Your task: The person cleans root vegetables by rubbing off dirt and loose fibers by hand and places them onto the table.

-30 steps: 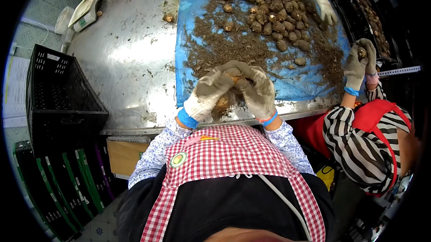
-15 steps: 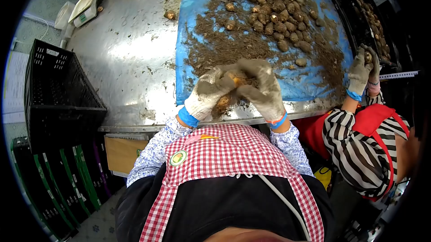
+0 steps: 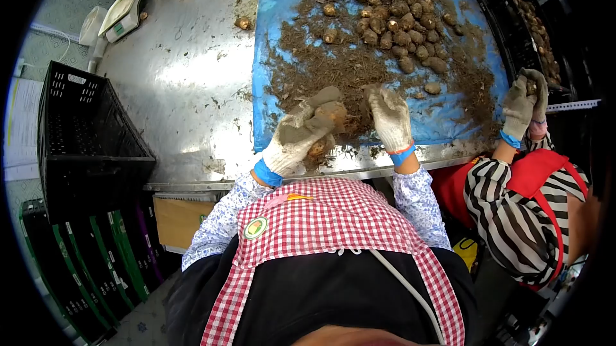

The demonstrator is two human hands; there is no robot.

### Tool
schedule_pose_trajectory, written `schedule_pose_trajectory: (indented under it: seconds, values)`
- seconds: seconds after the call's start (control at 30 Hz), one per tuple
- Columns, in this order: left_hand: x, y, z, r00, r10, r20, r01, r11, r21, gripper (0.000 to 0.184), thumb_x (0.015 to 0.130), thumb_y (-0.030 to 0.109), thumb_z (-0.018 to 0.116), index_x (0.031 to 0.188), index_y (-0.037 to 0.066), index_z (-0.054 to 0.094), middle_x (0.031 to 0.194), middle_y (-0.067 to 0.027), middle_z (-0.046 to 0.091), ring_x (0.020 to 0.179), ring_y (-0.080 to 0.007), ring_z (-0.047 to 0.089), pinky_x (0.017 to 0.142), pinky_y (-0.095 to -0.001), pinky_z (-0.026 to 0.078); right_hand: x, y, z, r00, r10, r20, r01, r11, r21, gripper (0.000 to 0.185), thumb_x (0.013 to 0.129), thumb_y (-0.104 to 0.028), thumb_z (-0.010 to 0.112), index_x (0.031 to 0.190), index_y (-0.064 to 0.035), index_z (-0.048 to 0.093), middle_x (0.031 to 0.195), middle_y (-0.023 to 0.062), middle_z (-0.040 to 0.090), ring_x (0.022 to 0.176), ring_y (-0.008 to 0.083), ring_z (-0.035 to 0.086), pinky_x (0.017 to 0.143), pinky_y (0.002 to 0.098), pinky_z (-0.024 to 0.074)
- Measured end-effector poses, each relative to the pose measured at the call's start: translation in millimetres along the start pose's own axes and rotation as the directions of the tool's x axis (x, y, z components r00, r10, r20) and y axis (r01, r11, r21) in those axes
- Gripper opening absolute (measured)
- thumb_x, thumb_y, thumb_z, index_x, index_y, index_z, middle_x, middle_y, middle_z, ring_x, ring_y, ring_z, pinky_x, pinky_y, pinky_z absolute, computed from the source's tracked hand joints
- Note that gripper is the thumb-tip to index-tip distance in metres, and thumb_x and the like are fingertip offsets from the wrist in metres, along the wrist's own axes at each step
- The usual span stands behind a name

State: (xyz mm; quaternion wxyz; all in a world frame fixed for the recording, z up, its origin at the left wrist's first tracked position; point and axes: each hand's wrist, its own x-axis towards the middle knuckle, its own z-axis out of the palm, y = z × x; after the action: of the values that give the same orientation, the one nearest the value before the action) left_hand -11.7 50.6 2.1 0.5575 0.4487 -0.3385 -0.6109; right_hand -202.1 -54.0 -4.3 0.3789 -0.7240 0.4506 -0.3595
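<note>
My left hand (image 3: pixel 298 133), in a soiled white glove, is wrapped round a brown root vegetable (image 3: pixel 332 115) at the table's near edge. Another root (image 3: pixel 319 147) shows just below it, partly hidden by the glove. My right hand (image 3: pixel 389 115), gloved too, is a short way to the right, apart from the held root. Its fingers are bent in beside dark root fibres (image 3: pixel 356 112), and whether they pinch any is hidden. Beyond both hands, a heap of similar roots (image 3: pixel 401 25) lies on the blue sheet (image 3: pixel 266 99) among loose fibres.
The metal table (image 3: pixel 186 102) extends left, with a scale (image 3: pixel 125 15) at its far corner. A black crate (image 3: pixel 93 134) stands at left. At right, a co-worker in a striped top (image 3: pixel 507 217) holds something in gloved hands. Another gloved hand shows at the top edge. More crates (image 3: pixel 526 31) stand far right.
My right hand has come away from the root and moved right, while my left hand keeps its hold. The far co-worker's hand has drawn back to the top edge.
</note>
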Motion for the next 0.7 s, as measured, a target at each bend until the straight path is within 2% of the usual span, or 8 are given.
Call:
schedule_pose_trajectory:
  seconds: [0.07,0.2,0.33,0.47,0.5,0.6,0.63,0.7]
  values:
    - [3.2,-1.6,-3.3,0.998,-0.066,0.02,0.066,0.998,-0.003,0.058,0.09,0.017,0.062,0.138,-0.001,0.035,0.127,-0.0171,0.052,0.107,-0.0245,0.06,0.081,-0.0321,0.058,-9.9,-2.3,-4.4,0.987,0.141,0.079,-0.152,0.976,0.155,0.012,0.088,-0.011,0.059,0.093,-0.0013,0.065,0.085,0.0118,0.065,0.078,0.023,0.063,0.068,0.0332,0.0508]
    - [8.3,-7.1,-3.0,0.999,0.024,0.038,-0.024,1.0,0.005,0.061,0.091,0.025,0.061,0.14,0.0,0.033,0.127,-0.0158,0.052,0.106,-0.0251,0.06,0.08,-0.0326,0.058,-14.6,-50.8,-15.2,0.945,0.156,0.288,-0.192,0.976,0.102,0.013,0.091,-0.011,0.056,0.096,-0.0035,0.064,0.099,0.0133,0.062,0.09,0.0229,0.061,0.078,0.0326,0.0516]
    - [11.8,-10.5,8.5,0.992,0.126,0.016,-0.127,0.984,0.126,0.063,0.09,0.03,0.062,0.139,0.002,0.035,0.124,-0.0142,0.053,0.099,-0.0231,0.062,0.071,-0.0327,0.058,-18.8,-39.8,-11.3,0.878,-0.398,0.267,0.453,0.87,-0.194,0.012,0.087,-0.015,0.061,0.096,-0.0077,0.066,0.086,0.0091,0.061,0.081,0.0226,0.059,0.072,0.035,0.0504]
    - [4.6,0.3,-2.7,0.972,-0.223,0.074,0.234,0.942,-0.24,0.059,0.089,0.03,0.063,0.133,-0.002,0.041,0.121,-0.0161,0.056,0.107,-0.0209,0.059,0.089,-0.0296,0.054,-9.3,-33.3,-6.3,0.891,-0.025,0.454,0.126,0.973,-0.192,0.016,0.088,-0.009,0.056,0.072,-0.0086,0.056,0.068,0.0043,0.05,0.066,0.0179,0.051,0.062,0.0365,0.0468]
    - [3.4,5.5,-2.6,0.954,-0.206,0.216,0.281,0.866,-0.414,0.06,0.089,0.034,0.063,0.133,-0.001,0.04,0.115,-0.0148,0.058,0.101,-0.0204,0.062,0.078,-0.0304,0.058,-1.0,-32.6,-6.7,0.888,0.109,0.446,0.055,0.939,-0.338,0.024,0.089,-0.006,0.053,0.066,-0.0095,0.048,0.066,0.0043,0.047,0.062,0.0178,0.048,0.06,0.034,0.0468]
    - [4.8,4.3,-3.2,0.964,-0.182,0.192,0.255,0.834,-0.49,0.059,0.09,0.033,0.062,0.134,0.0,0.038,0.113,-0.0136,0.058,0.097,-0.0205,0.064,0.07,-0.0306,0.06,-3.0,-10.7,-4.9,0.976,-0.168,0.136,0.187,0.972,-0.14,0.009,0.088,-0.009,0.056,0.083,-0.003,0.061,0.065,0.005,0.051,0.06,0.0212,0.05,0.058,0.0314,0.0453]
    - [3.7,1.4,-4.4,0.988,-0.066,0.14,0.099,0.965,-0.243,0.06,0.09,0.033,0.062,0.134,0.001,0.038,0.115,-0.0133,0.057,0.098,-0.0214,0.063,0.073,-0.0316,0.059,-4.6,-14.7,-3.2,0.946,-0.312,0.091,0.321,0.94,-0.117,0.01,0.088,-0.009,0.056,0.088,-0.0015,0.063,0.065,0.0055,0.053,0.06,0.0223,0.051,0.058,0.0323,0.0448]
    - [4.0,-5.5,-4.5,0.992,0.07,0.104,-0.082,0.99,0.113,0.059,0.091,0.034,0.061,0.136,0.003,0.038,0.12,-0.0129,0.055,0.1,-0.0231,0.062,0.079,-0.0331,0.058,-11.0,-29.5,-1.7,0.97,-0.166,0.177,0.167,0.986,0.009,0.012,0.087,-0.009,0.057,0.09,-0.0005,0.065,0.066,0.0068,0.055,0.063,0.0239,0.052,0.059,0.0342,0.0445]
